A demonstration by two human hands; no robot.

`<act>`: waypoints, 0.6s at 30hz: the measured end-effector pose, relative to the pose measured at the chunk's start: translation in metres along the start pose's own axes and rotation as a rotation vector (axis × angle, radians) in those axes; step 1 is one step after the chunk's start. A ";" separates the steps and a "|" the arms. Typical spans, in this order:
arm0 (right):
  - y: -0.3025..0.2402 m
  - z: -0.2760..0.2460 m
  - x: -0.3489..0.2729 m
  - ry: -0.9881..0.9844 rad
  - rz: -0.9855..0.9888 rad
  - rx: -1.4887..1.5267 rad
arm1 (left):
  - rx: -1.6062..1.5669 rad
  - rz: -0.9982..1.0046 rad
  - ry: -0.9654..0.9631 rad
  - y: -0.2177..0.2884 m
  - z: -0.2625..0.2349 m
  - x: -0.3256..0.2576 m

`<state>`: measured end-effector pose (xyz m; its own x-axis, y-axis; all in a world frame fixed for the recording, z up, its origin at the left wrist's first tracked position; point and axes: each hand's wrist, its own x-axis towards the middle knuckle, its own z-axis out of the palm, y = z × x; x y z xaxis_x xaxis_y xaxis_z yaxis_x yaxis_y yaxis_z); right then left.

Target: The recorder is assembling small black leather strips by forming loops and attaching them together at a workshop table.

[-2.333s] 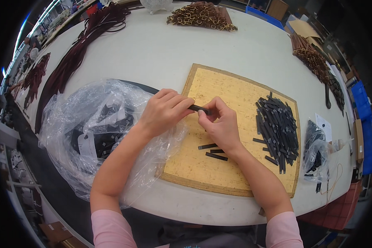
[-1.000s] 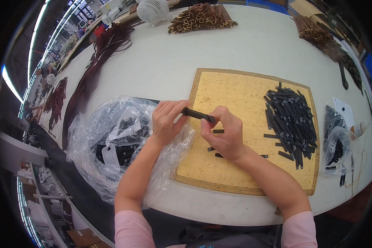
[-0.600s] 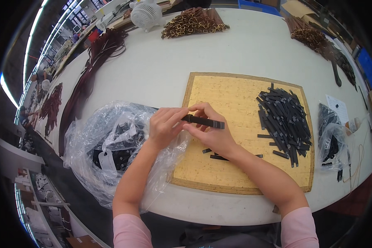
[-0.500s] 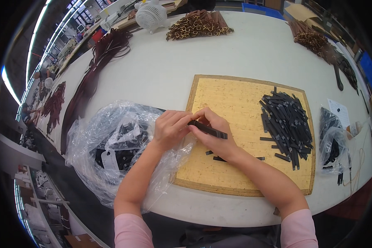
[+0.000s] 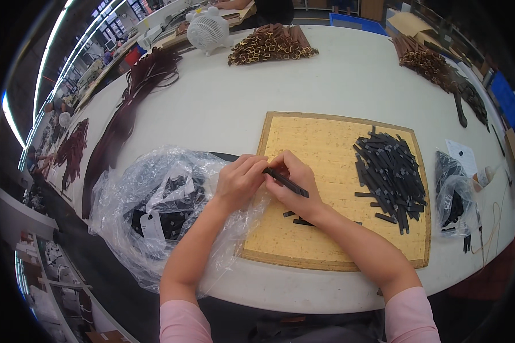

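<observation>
Over the left part of the yellow board (image 5: 326, 251), my two hands meet at chest height. My right hand (image 5: 297, 197) is closed around a dark, narrow black strap (image 5: 287, 183), whose free end points toward the lower right. My left hand (image 5: 237, 182) is closed, its fingertips pressed together at the strap's upper end; the fingers hide what is between them. Below my right hand, a few more black straps (image 5: 303, 222) lie on the board. A large heap of short black straps (image 5: 390, 177) covers the board's right side.
Left of the board sits a clear plastic bag (image 5: 123, 197) of black pieces with a white tag (image 5: 152, 226). A smaller bag (image 5: 458, 200) and paper (image 5: 461, 157) lie right. Brown straps with buckles (image 5: 272, 46), a white fan (image 5: 208, 31) and long dark-red straps (image 5: 126, 108) are farther off.
The view has tilted slightly, so the table sits a little lower. My hands stay together on the strap, which now slants more steeply. A person's arm shows at the far edge.
</observation>
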<state>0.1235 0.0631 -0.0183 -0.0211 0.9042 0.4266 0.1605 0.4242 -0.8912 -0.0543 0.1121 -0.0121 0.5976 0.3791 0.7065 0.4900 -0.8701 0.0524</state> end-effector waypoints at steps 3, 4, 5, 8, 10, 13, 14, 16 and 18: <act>-0.005 0.000 0.002 0.074 -0.001 0.000 | -0.003 -0.106 -0.033 0.002 -0.003 0.004; -0.005 -0.001 0.002 0.102 -0.030 0.009 | -0.012 -0.097 -0.031 -0.002 -0.003 0.003; -0.006 -0.002 0.003 0.131 -0.060 0.017 | 0.052 -0.155 -0.007 -0.008 -0.002 -0.001; -0.009 -0.007 0.007 0.189 -0.047 -0.020 | 0.099 -0.268 0.035 -0.022 -0.003 -0.007; -0.007 -0.018 0.011 0.197 -0.031 -0.017 | 0.294 -0.475 -0.004 -0.046 0.002 -0.025; -0.009 -0.038 0.019 0.255 0.219 0.350 | 0.272 -0.709 -0.202 -0.078 -0.010 -0.049; -0.004 -0.048 0.018 0.266 0.213 0.343 | 0.265 -0.697 -0.198 -0.082 -0.006 -0.054; 0.001 -0.067 0.012 0.323 0.326 0.392 | 0.258 -0.687 -0.194 -0.085 0.000 -0.061; 0.007 -0.087 0.002 0.336 0.332 0.345 | 0.319 -0.752 -0.170 -0.086 0.004 -0.062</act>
<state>0.2100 0.0632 -0.0104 0.2985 0.9501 0.0909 -0.2270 0.1632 -0.9601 -0.1312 0.1651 -0.0629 0.1142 0.8882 0.4450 0.9375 -0.2445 0.2476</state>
